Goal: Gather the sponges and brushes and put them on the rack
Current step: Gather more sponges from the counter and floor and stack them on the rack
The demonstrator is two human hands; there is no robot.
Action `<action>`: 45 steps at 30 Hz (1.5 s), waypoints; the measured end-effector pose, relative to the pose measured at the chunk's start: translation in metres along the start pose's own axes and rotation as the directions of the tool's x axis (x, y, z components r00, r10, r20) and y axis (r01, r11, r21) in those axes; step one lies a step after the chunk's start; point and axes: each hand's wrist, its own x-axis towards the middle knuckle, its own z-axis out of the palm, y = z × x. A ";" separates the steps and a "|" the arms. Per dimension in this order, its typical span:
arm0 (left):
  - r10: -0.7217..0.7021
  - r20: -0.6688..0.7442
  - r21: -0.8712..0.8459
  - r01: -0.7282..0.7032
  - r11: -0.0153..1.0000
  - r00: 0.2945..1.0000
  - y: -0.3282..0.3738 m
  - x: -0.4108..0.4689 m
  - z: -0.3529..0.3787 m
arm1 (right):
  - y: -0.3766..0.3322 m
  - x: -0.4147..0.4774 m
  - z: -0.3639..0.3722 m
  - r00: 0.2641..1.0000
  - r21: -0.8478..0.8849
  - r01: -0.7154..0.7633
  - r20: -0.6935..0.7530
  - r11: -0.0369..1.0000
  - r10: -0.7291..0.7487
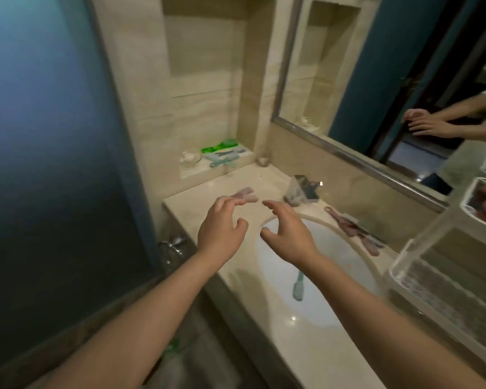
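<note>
On my feed, two bare hands reach out over a beige marble vanity counter (267,313). The left hand (220,228) hangs with fingers spread and loosely bent, gripping nothing. Its fingertips overlap a blurred pale pink brush (247,195) lying on the counter's far left corner (I cannot tell whether they touch it). The right hand (288,234), equally spread and empty, hovers above the far rim of the oval white basin (340,256), just in front of the chrome tap (302,190). A teal-handled brush (298,289) lies inside the basin, partly hidden by the right forearm. More pink brushes (351,230) lie along the counter behind the basin, right of the tap. In the tiled wall niche (202,80) beyond sit a translucent green brush (219,146), a pale teal brush (222,162) and a small clear glass dish (190,159). The clear plastic rack (432,276) stands at the counter's right end, under the framed mirror (376,80), which reflects both hands. A frosted glass door (54,136) fills the left.
</note>
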 end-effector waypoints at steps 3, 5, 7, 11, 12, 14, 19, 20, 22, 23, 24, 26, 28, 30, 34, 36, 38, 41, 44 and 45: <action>-0.100 -0.009 0.046 0.101 0.994 0.995 -0.038 -0.012 -0.031 | -0.027 0.011 0.043 0.995 0.026 0.039 0.086 0.999 -0.041; -0.177 -0.015 0.065 0.177 0.982 0.984 -0.065 -0.022 -0.054 | -0.048 0.015 0.072 0.987 0.042 0.064 0.145 0.997 -0.070; -0.227 -0.030 0.096 0.229 0.969 0.974 -0.092 -0.033 -0.076 | -0.070 0.018 0.100 0.976 0.066 0.087 0.194 0.994 -0.099; -0.283 -0.054 0.158 0.288 0.944 0.958 -0.148 -0.051 -0.123 | -0.116 0.024 0.156 0.954 0.130 0.107 0.267 0.986 -0.138; -0.301 -0.057 0.165 0.306 0.938 0.952 -0.163 -0.055 -0.134 | -0.126 0.024 0.170 0.948 0.139 0.109 0.284 0.984 -0.145; -0.335 -0.061 0.179 0.341 0.923 0.940 -0.190 -0.062 -0.154 | -0.145 0.024 0.197 0.933 0.133 0.122 0.322 0.984 -0.159; -0.408 -0.063 0.203 0.412 0.889 0.911 -0.255 -0.079 -0.189 | -0.179 0.026 0.260 0.898 0.113 0.111 0.414 0.987 -0.149; -0.426 -0.061 0.199 0.430 0.881 0.903 -0.267 -0.082 -0.195 | -0.184 0.027 0.272 0.892 0.116 0.100 0.429 0.988 -0.141; -0.474 -0.059 0.190 0.476 0.859 0.879 -0.292 -0.089 -0.204 | -0.193 0.028 0.294 0.876 0.120 0.076 0.466 0.990 -0.124; -0.496 -0.057 0.183 0.497 0.848 0.867 -0.304 -0.093 -0.208 | -0.196 0.028 0.306 0.866 0.117 0.065 0.487 0.991 -0.114; -0.515 -0.054 0.172 0.516 0.839 0.856 -0.316 -0.098 -0.211 | -0.198 0.027 0.317 0.856 0.113 0.053 0.507 0.992 -0.104; -0.552 -0.043 0.149 0.552 0.821 0.833 -0.337 -0.108 -0.213 | -0.200 0.026 0.339 0.836 0.114 0.033 0.542 0.993 -0.090; -0.592 -0.034 0.137 0.590 0.795 0.805 -0.357 -0.118 -0.211 | -0.198 0.026 0.362 0.813 0.102 0.021 0.577 0.995 -0.076; -0.630 -0.029 0.141 0.627 0.766 0.776 -0.377 -0.127 -0.206 | -0.194 0.026 0.384 0.785 0.080 0.018 0.617 0.997 -0.064; -0.688 -0.042 0.138 0.686 0.715 0.725 -0.419 -0.142 -0.189 | -0.179 0.030 0.433 0.744 0.057 0.009 0.667 0.998 -0.045; -0.707 -0.061 0.130 0.708 0.694 0.704 -0.445 -0.149 -0.172 | -0.166 0.033 0.462 0.730 0.050 0.011 0.682 0.999 -0.043; -0.729 -0.083 0.120 0.733 0.670 0.680 -0.473 -0.156 -0.150 | -0.150 0.036 0.495 0.719 0.043 0.027 0.694 0.999 -0.049; -0.747 -0.089 0.062 0.752 0.656 0.659 -0.522 -0.167 -0.107 | -0.116 0.036 0.549 0.706 0.033 0.045 0.706 0.998 -0.055; -0.767 -0.090 0.021 0.771 0.637 0.636 -0.576 -0.180 -0.057 | -0.074 0.034 0.608 0.697 0.026 0.056 0.715 0.998 -0.058; -0.771 -0.094 0.027 0.776 0.630 0.630 -0.594 -0.185 -0.040 | -0.059 0.033 0.629 0.696 0.029 0.056 0.716 0.998 -0.059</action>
